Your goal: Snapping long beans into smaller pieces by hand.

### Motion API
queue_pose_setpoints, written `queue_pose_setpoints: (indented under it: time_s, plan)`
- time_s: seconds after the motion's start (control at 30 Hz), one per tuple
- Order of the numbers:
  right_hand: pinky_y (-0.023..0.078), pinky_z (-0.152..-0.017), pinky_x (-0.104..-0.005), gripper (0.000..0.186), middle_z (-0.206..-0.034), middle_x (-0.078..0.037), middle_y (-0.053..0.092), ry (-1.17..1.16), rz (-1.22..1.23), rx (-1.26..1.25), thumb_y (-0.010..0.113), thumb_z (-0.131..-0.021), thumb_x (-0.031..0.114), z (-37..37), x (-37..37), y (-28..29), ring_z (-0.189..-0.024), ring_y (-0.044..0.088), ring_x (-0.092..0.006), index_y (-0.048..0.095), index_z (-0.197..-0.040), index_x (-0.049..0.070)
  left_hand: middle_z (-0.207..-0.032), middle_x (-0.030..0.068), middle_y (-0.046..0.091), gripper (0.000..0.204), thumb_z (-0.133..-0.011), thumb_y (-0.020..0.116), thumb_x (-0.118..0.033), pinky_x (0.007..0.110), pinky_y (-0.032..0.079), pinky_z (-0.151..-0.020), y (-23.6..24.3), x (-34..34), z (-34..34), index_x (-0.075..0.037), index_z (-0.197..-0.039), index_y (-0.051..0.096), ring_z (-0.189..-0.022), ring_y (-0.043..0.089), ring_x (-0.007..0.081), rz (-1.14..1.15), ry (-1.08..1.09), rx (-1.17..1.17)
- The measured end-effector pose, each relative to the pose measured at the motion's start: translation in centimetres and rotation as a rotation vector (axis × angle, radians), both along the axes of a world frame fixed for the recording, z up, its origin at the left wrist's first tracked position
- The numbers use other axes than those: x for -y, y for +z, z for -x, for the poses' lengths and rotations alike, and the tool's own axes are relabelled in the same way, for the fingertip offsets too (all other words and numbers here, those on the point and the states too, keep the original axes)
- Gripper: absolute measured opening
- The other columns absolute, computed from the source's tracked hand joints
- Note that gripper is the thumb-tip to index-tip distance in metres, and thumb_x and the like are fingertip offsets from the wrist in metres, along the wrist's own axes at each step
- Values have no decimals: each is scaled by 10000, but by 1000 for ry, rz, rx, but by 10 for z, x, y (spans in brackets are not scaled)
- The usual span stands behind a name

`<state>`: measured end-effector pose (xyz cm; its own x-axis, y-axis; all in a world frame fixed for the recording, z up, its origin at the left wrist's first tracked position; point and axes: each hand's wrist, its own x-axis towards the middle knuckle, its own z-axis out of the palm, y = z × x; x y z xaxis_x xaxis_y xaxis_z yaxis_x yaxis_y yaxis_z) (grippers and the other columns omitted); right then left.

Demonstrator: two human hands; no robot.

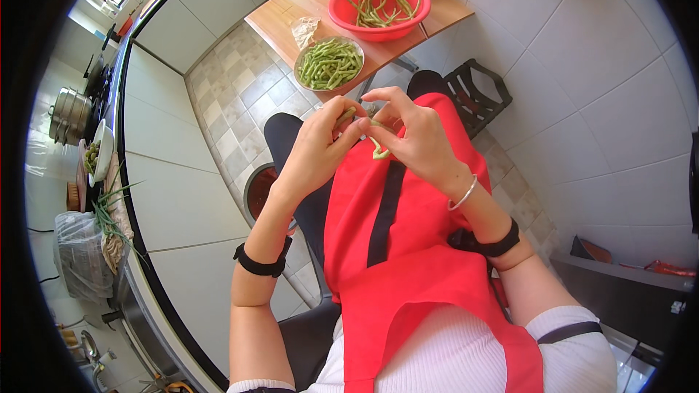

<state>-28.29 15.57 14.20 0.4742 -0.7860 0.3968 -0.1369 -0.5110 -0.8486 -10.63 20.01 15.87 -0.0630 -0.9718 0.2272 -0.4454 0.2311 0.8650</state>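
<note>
Over my lap, in front of a red apron (429, 240), both hands meet on a green bean (379, 151). My left hand (320, 138) is closed with its fingertips together; a short bean piece (345, 116) shows inside its curled fingers. My right hand (416, 135) pinches the bean between thumb and fingers, and a bent end hangs below. Just beyond the hands, a round metal bowl (297, 78) is heaped with short bean pieces (331, 63). Behind it, a red plastic basin (336, 23) holds long whole beans (382, 4).
The bowl and basin stand on a small wooden table (280, 14), beside a crumpled wrapper (304, 30). A red bin (260, 191) is on the floor by my left knee. At right is a dark plastic stool (477, 94); a counter with pots (69, 116) runs along the left.
</note>
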Motion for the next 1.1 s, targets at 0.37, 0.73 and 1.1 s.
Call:
queue_pose_setpoints:
  time_s: [0.37, 0.73, 1.1]
  plan:
    - [524, -612, -332, 175, -789, -113, 686, 41, 38, 131, 688, -860, 101, -2, 11, -19, -723, 694, -250, 607, -1004, 42, -732, -73, 392, 219, -1012, 545, -246, 212, 296, -588, 2, 4, -14, -39, -951, 583, -672, 341, 32, -165, 50, -238]
    - [497, -630, -409, 137, -824, -140, 652, -42, 225, -194, 633, -902, 177, 5, 6, -5, -746, 642, -324, 652, -920, 42, -818, 65, 617, 196, -1023, 468, -165, 322, 475, -696, 12, -1, -6, -4, -1037, 579, -762, 594, 169, -227, -91, -84]
    - [497, -648, -446, 136, -775, -158, 637, -45, 267, -253, 624, -896, 171, 5, 2, -2, -765, 636, -349, 626, -879, 36, -896, 167, 647, 151, -974, 519, -134, 438, 477, -676, 6, -6, -3, -47, -1099, 519, -817, 636, 355, 158, -101, 579]
